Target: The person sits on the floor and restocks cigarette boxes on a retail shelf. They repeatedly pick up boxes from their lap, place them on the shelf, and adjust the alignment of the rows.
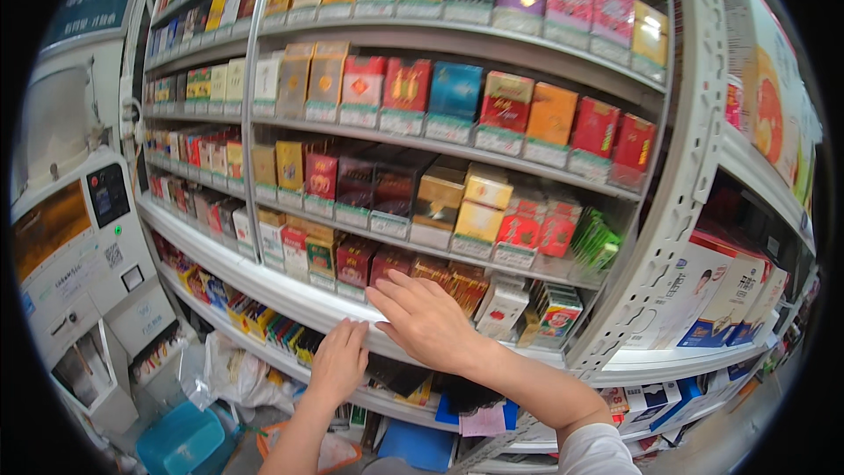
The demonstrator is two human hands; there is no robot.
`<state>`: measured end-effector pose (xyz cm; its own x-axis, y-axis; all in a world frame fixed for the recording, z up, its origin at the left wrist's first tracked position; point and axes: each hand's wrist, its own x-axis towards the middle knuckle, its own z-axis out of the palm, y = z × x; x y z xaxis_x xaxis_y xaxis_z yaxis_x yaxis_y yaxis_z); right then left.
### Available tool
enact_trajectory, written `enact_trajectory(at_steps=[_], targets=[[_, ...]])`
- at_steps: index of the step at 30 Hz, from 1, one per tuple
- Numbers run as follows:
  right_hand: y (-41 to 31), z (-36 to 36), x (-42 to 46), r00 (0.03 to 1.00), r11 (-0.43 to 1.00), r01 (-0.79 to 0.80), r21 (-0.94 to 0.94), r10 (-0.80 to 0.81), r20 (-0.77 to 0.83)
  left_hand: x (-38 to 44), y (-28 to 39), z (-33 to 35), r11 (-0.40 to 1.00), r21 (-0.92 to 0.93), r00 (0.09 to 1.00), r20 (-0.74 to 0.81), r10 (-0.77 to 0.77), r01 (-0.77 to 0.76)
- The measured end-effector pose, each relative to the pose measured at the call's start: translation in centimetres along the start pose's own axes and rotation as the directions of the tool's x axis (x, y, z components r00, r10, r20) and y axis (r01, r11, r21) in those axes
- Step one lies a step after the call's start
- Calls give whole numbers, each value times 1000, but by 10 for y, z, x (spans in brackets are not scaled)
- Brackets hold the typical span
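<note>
My right hand (428,323) reaches across the front edge of a white metal shelf (310,300), its fingers near dark red cigarette packs (390,262) on the lowest row of a display rack. Lower and to the left, my left hand (339,359) has its fingertips at the same shelf edge, over the lower shelf. I see nothing held in either hand, though the undersides of both are hidden. Gold and red patterned packs (467,287) stand just beyond my right hand, with white packs (504,307) farther right.
A perforated white upright (659,211) bounds the rack at right; large cartons (672,303) stand past it. Small colourful packages (264,326) line the lower shelf. On the floor at lower left are a teal bin (181,439) and white plastic bags (241,369), near a white machine (79,264).
</note>
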<state>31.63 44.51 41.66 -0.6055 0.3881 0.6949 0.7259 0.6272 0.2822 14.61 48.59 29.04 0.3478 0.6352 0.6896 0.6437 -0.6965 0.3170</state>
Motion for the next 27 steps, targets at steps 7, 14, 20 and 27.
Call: enact_trajectory(at_steps=[7,14,20,27], targets=[[81,-70,8,936,924,-178,-339,53,-348,-2,5,6,993,102,998,-9,-58,59],[119,-85,22,886,856,-451,-253,464,-7,2,11,12,993,107,999,5,-46,45],[108,-55,52,879,803,-440,-403,476,-12,-4,2,9,984,172,998,11,-58,55],[101,-52,57,842,703,-494,-512,533,-81,1,11,7,984,179,999,37,-20,13]])
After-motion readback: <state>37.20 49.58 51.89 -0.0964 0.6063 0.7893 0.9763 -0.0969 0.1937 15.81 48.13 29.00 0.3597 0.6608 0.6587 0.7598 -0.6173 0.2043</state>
